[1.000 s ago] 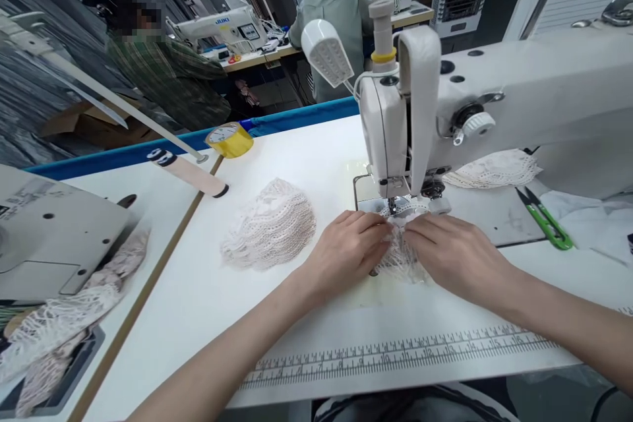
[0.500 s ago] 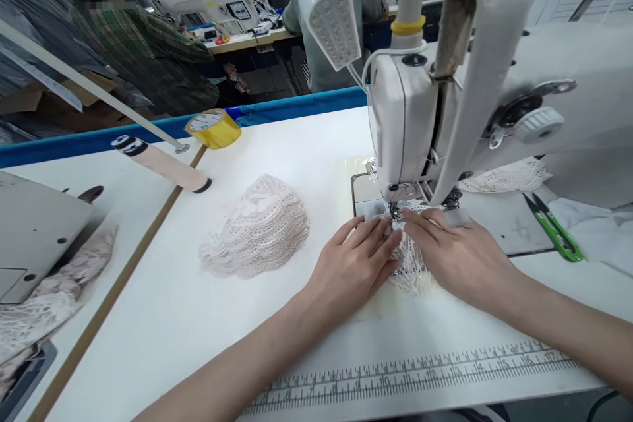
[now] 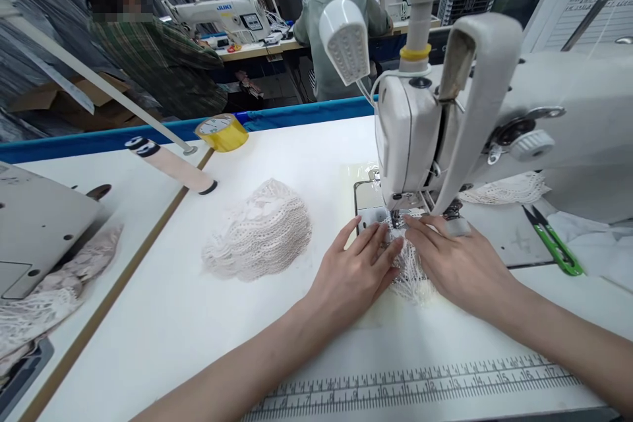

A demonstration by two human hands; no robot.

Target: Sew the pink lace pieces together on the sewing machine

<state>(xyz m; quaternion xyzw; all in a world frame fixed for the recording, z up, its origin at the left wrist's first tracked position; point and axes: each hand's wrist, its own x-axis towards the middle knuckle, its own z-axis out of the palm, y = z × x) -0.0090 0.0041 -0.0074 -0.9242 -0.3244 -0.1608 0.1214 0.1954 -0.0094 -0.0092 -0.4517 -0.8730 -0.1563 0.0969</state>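
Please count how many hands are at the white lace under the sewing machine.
2. The left hand is on the left side of the white lace; the right hand is on its right side. No other hand shows there.

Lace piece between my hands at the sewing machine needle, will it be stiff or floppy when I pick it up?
The lace piece will probably droop, since it looks thin and lies loosely bunched. It's likely light, given its open, gappy weave. Its loose strands may tangle, as they splay unevenly.
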